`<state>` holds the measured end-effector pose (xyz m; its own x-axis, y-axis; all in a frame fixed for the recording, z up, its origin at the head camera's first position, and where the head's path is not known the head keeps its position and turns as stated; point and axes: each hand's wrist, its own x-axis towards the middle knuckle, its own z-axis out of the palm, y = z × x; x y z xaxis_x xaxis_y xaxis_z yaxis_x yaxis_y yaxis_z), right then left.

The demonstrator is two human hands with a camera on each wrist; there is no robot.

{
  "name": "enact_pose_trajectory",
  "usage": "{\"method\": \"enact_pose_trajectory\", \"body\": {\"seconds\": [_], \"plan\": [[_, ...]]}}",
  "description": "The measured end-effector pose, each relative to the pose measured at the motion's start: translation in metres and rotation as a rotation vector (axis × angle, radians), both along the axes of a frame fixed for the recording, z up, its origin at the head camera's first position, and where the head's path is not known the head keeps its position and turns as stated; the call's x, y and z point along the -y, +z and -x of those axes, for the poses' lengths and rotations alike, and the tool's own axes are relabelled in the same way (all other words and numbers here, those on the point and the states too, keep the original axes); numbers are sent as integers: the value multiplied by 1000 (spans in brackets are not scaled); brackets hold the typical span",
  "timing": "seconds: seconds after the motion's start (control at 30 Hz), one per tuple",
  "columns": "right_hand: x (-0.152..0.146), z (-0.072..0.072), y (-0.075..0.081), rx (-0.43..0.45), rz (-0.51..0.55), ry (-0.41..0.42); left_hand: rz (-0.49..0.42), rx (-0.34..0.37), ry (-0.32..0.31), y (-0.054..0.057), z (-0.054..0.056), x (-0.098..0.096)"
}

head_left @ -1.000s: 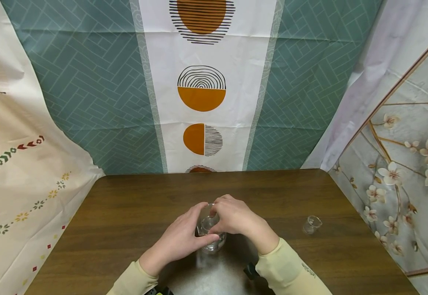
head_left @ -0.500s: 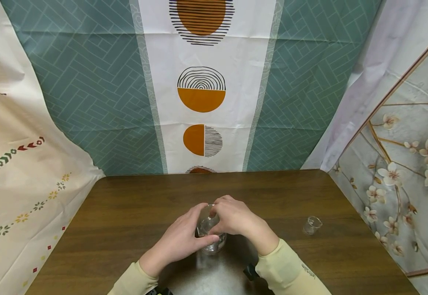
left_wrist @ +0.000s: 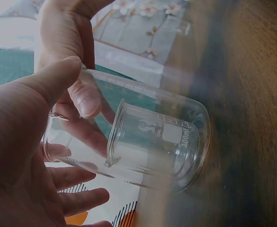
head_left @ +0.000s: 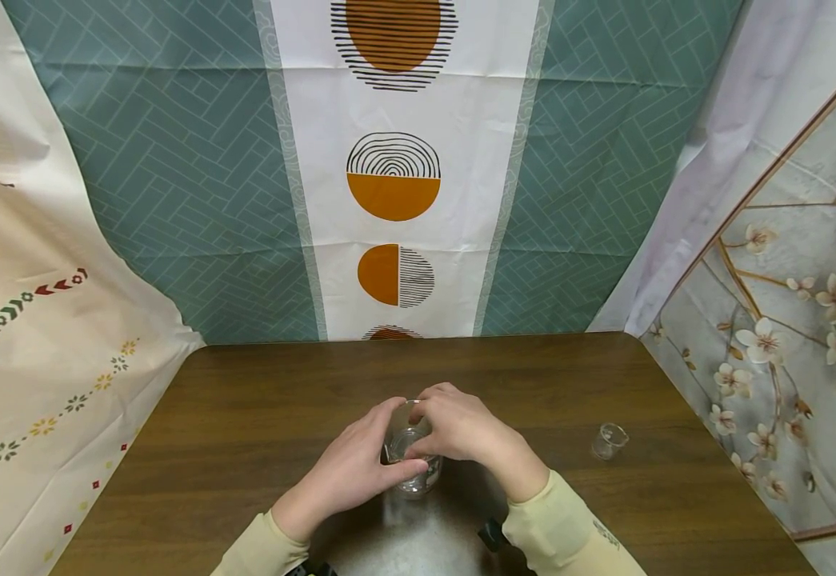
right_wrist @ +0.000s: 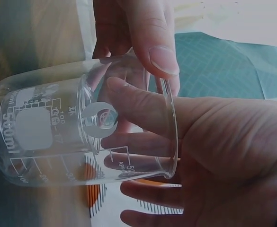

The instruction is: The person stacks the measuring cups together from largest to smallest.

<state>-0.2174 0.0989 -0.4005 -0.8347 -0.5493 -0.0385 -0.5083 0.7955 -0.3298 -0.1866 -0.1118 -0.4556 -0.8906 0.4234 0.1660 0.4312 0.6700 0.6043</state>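
Note:
A large clear glass beaker point(head_left: 414, 485), marked 500ml in the right wrist view, stands mid-table. Inside it sits a smaller beaker point(left_wrist: 152, 144) with white print, low near the bottom. My left hand point(head_left: 360, 460) holds the large beaker near its rim, thumb on the near side and fingers around the far left. My right hand point(head_left: 461, 428) reaches in over the rim from the right. Its thumb and some fingers are inside, just above the smaller beaker's rim, spread apart; whether a fingertip touches that rim is hard to tell.
Another small glass beaker point(head_left: 610, 442) stands at the right of the brown wooden table point(head_left: 259, 400). Patterned cloths hang behind the table and along both sides.
Both hands stay almost still around the large beaker. The smaller beaker looks very slightly lower inside it than a second ago.

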Motion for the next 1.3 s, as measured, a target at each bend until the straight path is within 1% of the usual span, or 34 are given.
{"method": "enact_pose_trajectory", "body": {"seconds": [0.2,0.47,0.83,1.13,1.3], "plan": [[-4,1,-3,-10,42,-5,-6,8,1,1,-1,0],[-11,-3,-2,-9,95,-20,-13,-2,7,0,-2,0],[-17,-6,-3,-38,121,-22,-11,7,-4,1,-1,0],[-24,-11,-2,-36,178,-52,-15,2,-9,1,-1,0],[-29,-13,-3,-49,203,-51,-11,2,-5,-1,0,0]]}}
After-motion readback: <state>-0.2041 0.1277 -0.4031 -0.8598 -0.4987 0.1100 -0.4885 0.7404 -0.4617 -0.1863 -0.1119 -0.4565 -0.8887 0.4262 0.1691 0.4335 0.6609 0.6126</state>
